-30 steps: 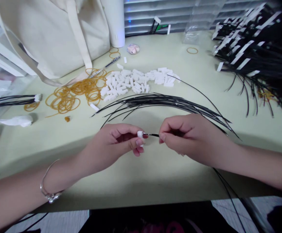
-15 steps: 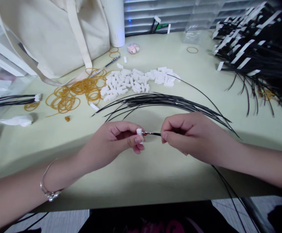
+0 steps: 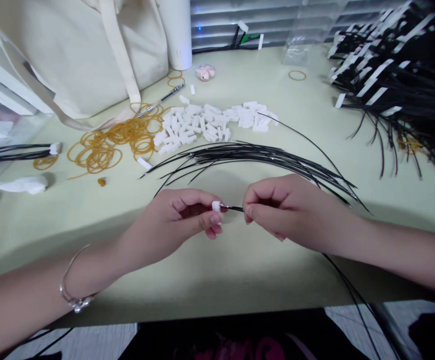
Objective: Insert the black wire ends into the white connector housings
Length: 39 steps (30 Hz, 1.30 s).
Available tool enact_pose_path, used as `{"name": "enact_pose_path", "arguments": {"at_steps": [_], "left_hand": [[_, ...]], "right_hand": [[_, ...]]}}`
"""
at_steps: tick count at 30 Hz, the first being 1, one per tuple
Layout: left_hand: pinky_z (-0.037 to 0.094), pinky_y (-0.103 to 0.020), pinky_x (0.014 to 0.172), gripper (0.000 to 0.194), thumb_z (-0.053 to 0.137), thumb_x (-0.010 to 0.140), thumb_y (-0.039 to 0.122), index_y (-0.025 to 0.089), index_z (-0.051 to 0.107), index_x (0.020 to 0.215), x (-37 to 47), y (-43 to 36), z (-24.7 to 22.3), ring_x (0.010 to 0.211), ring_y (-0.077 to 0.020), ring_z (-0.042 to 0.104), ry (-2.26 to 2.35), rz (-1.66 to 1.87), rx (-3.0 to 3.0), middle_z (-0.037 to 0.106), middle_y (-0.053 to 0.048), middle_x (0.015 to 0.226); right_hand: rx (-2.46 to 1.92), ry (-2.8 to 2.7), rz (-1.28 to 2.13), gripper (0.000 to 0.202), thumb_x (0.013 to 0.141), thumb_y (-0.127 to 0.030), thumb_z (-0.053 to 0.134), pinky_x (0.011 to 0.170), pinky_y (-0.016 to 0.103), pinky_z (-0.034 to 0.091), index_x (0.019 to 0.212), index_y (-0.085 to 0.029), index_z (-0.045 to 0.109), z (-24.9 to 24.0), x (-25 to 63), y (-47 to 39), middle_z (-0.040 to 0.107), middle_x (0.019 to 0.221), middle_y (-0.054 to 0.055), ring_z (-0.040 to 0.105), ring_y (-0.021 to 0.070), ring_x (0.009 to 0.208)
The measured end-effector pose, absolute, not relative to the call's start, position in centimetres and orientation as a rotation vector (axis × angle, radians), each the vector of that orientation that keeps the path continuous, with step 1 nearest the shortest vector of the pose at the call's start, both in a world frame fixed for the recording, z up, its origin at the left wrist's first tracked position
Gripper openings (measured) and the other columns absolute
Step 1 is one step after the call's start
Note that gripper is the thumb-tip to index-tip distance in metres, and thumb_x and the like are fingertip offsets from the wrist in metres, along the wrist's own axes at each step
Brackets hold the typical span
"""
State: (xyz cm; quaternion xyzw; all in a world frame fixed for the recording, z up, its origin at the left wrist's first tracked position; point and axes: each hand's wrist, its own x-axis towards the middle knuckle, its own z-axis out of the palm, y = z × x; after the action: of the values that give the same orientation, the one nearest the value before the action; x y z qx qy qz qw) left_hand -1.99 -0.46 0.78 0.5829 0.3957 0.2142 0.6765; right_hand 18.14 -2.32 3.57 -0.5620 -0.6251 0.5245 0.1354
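Observation:
Between the thumb and fingers of my left hand (image 3: pixel 187 216) is a small white connector (image 3: pixel 216 206). My right hand (image 3: pixel 277 207) pinches thin black wires (image 3: pixel 234 208), whose metal tips touch the connector's right side. The wires' other ends hang below my right wrist, over the table's front edge. Just beyond my hands lies a bundle of loose black wires (image 3: pixel 255 152). Behind it is a pile of white connectors (image 3: pixel 193 125).
Rubber bands (image 3: pixel 127 135) and a pen (image 3: pixel 161 100) lie left of the pile. A cloth bag (image 3: pixel 101 55) and a white cylinder (image 3: pixel 176 35) stand at the back left. Many wired connectors (image 3: pixel 386 85) are heaped at the right.
My right hand has moved slightly left, nearer the connector, and less wire shows between my hands. My left hand has hardly moved.

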Motion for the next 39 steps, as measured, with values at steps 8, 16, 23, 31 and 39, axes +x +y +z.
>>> {"name": "enact_pose_path", "arguments": {"at_steps": [8,16,23,31,39], "left_hand": [[0.051,-0.012,0.061,0.006,0.063,0.080,0.019,0.014,0.065,0.081,-2.0,-0.5,0.8,0.060,-0.0049,0.060,0.881,0.477,1.302,0.065,0.002,0.065],[0.051,-0.011,0.060,0.004,0.063,0.079,0.017,0.015,0.066,0.080,-1.9,-0.5,0.7,0.059,-0.0043,0.060,0.920,0.476,1.374,0.065,0.003,0.065],[0.051,-0.011,0.059,0.004,0.063,0.079,0.016,0.015,0.067,0.079,-2.0,-0.5,1.0,0.059,-0.0045,0.060,0.912,0.473,1.430,0.064,0.003,0.065],[0.051,-0.012,0.059,0.005,0.062,0.079,0.015,0.014,0.067,0.079,-2.0,-0.7,0.9,0.060,-0.0049,0.059,0.905,0.475,1.484,0.062,0.003,0.067],[0.049,-0.012,0.058,0.007,0.061,0.080,0.016,0.013,0.067,0.076,-1.7,-0.8,1.2,0.060,-0.0056,0.058,0.925,0.465,1.515,0.061,0.001,0.067]], "right_hand": [[-1.538,-1.863,1.482,0.016,0.076,-0.018,0.046,0.039,0.014,0.027,0.063,-0.016,0.055,3.3,18.5,-2.2,0.041,0.046,-0.006,0.035,0.0012,0.041],[-1.523,-1.864,1.480,0.015,0.075,-0.019,0.047,0.037,0.014,0.027,0.063,-0.017,0.056,2.9,18.4,-2.2,0.042,0.046,-0.006,0.036,0.0013,0.041],[-1.474,-1.908,1.458,0.016,0.075,-0.018,0.046,0.037,0.013,0.026,0.063,-0.017,0.056,2.8,18.3,-2.1,0.040,0.047,-0.006,0.035,0.0008,0.041],[-1.498,-1.910,1.418,0.016,0.075,-0.022,0.047,0.035,0.012,0.025,0.064,-0.017,0.057,2.4,18.3,-2.2,0.040,0.047,-0.006,0.034,0.0010,0.040],[-1.536,-1.957,1.289,0.019,0.077,-0.024,0.047,0.036,0.012,0.024,0.062,-0.016,0.056,2.3,17.9,-2.6,0.042,0.047,-0.005,0.033,0.0010,0.041]]}}
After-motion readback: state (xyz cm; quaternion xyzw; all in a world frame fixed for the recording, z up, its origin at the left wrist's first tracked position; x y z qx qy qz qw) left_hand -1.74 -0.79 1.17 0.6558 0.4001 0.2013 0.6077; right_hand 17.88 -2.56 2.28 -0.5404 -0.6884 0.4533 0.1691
